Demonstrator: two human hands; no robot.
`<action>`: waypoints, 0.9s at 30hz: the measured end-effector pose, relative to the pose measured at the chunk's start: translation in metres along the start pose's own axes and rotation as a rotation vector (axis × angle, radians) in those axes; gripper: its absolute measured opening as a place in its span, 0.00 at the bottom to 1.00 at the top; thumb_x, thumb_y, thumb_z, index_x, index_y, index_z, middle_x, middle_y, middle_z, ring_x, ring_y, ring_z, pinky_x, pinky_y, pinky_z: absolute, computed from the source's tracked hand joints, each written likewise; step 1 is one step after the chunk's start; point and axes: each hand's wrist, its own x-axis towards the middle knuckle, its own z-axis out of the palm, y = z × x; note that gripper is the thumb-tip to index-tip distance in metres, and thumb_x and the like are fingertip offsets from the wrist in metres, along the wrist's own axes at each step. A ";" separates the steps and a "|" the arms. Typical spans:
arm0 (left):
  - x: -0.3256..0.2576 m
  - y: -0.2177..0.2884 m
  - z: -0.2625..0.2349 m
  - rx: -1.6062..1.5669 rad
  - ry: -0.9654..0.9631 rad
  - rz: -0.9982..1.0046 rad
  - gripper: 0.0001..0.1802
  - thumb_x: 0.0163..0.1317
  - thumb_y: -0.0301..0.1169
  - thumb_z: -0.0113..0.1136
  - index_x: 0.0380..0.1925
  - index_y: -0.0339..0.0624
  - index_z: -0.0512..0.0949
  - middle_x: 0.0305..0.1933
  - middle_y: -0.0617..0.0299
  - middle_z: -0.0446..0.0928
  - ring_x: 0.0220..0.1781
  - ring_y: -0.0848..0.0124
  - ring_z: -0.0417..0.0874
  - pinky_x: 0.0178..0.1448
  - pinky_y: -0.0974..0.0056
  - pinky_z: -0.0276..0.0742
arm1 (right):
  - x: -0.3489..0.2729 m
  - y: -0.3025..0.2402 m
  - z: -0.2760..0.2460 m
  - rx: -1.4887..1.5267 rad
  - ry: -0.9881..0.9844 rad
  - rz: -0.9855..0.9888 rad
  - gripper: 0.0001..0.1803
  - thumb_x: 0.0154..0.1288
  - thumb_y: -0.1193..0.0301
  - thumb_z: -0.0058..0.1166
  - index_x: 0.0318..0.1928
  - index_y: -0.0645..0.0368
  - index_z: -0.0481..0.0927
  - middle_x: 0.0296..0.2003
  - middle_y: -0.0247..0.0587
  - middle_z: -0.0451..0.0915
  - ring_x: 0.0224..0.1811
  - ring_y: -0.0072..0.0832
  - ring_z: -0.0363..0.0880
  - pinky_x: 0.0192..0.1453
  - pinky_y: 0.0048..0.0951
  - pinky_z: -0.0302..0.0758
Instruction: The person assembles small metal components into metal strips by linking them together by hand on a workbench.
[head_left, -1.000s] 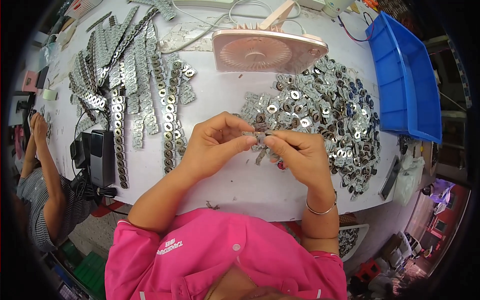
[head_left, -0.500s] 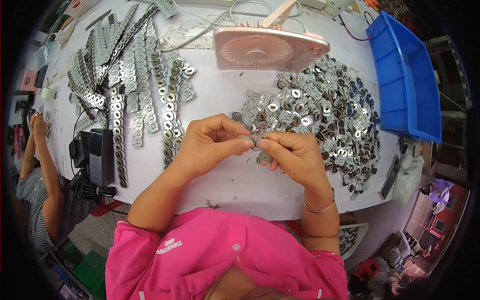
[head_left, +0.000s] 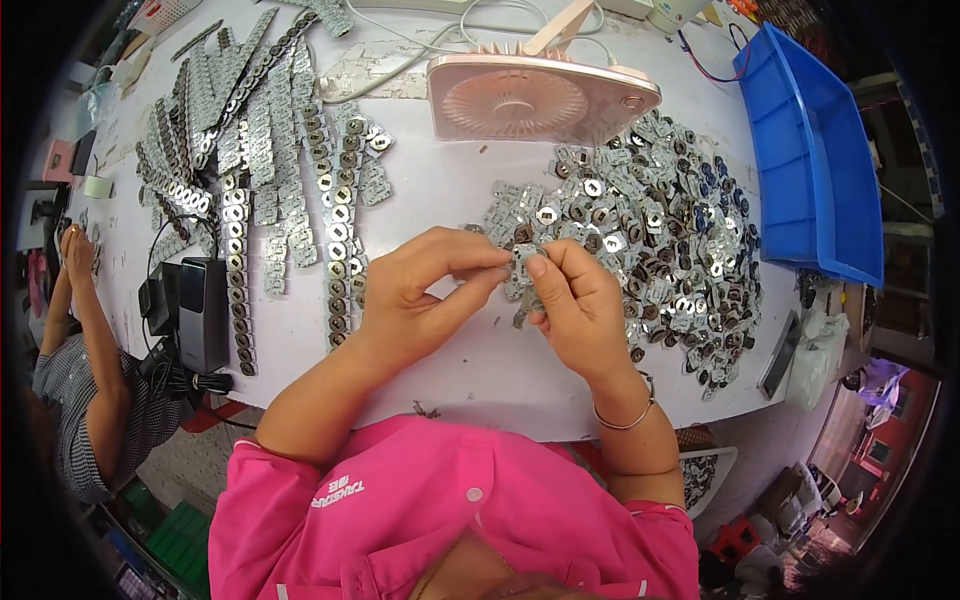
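Observation:
A small silvery metal part point(head_left: 521, 268) is held up over the white table between my two hands. My right hand point(head_left: 580, 305) pinches it between thumb and fingers, and a bit of grey metal shows below those fingers. My left hand point(head_left: 415, 290) has its thumb and forefinger drawn together at the part's left edge; the fingertips partly cover what they grip. Just beyond and to the right spreads a large heap of similar metal parts point(head_left: 690, 270), some with dark round discs.
Strips of joined metal parts point(head_left: 235, 270) lie at the left. A pink fan point(head_left: 520, 105) stands at the back, a blue bin point(head_left: 815, 160) at the right. A black power bank point(head_left: 203, 310) sits front left with cables. At far left is another person's arm point(head_left: 95, 310).
The metal part has turned more upright between my fingers. My right hand has tilted upward and slightly left; my left fingertips have shifted up to the part's left edge.

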 end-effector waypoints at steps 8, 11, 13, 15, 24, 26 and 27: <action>0.003 -0.002 0.002 0.029 0.056 0.085 0.12 0.53 0.16 0.64 0.38 0.38 0.82 0.37 0.57 0.82 0.34 0.74 0.82 0.38 0.72 0.78 | -0.002 -0.005 -0.002 0.091 -0.008 0.084 0.12 0.73 0.65 0.49 0.36 0.61 0.76 0.21 0.27 0.73 0.18 0.11 0.71 0.21 0.15 0.68; 0.002 -0.001 0.004 0.042 0.024 0.103 0.11 0.53 0.16 0.64 0.38 0.38 0.82 0.37 0.57 0.82 0.35 0.73 0.83 0.39 0.71 0.78 | -0.003 -0.003 0.003 0.220 0.054 0.106 0.12 0.72 0.65 0.50 0.35 0.62 0.75 0.20 0.28 0.73 0.18 0.11 0.71 0.16 0.15 0.67; 0.002 -0.001 0.003 0.042 -0.031 0.091 0.11 0.55 0.17 0.63 0.38 0.37 0.82 0.39 0.57 0.81 0.39 0.73 0.84 0.42 0.71 0.79 | -0.002 -0.004 0.001 0.161 0.055 0.095 0.11 0.71 0.65 0.51 0.35 0.61 0.75 0.20 0.28 0.74 0.18 0.11 0.72 0.16 0.14 0.67; -0.003 -0.002 0.006 -0.113 -0.056 -0.077 0.10 0.56 0.17 0.63 0.39 0.36 0.81 0.40 0.57 0.81 0.40 0.73 0.84 0.44 0.71 0.80 | 0.000 -0.009 -0.011 0.008 0.046 0.131 0.09 0.68 0.69 0.56 0.33 0.61 0.77 0.18 0.29 0.75 0.19 0.13 0.75 0.18 0.16 0.68; 0.002 -0.003 0.002 -0.522 -0.126 -0.415 0.10 0.61 0.19 0.60 0.43 0.33 0.80 0.44 0.57 0.77 0.41 0.71 0.84 0.46 0.68 0.83 | -0.001 -0.014 -0.026 -0.249 0.057 -0.027 0.09 0.64 0.71 0.59 0.42 0.62 0.85 0.20 0.31 0.79 0.20 0.12 0.73 0.23 0.18 0.68; 0.002 -0.003 0.001 -0.538 -0.140 -0.404 0.11 0.61 0.19 0.61 0.44 0.33 0.80 0.44 0.57 0.77 0.40 0.71 0.84 0.46 0.68 0.83 | -0.001 -0.015 -0.025 -0.138 -0.133 0.037 0.09 0.65 0.71 0.59 0.42 0.63 0.85 0.22 0.32 0.81 0.22 0.13 0.75 0.24 0.17 0.71; 0.000 -0.006 0.000 -0.514 -0.176 -0.384 0.12 0.61 0.19 0.61 0.45 0.34 0.80 0.44 0.58 0.77 0.40 0.71 0.84 0.46 0.68 0.83 | -0.001 -0.017 -0.024 -0.123 -0.140 0.065 0.09 0.64 0.71 0.59 0.39 0.64 0.85 0.24 0.34 0.82 0.24 0.13 0.76 0.25 0.17 0.74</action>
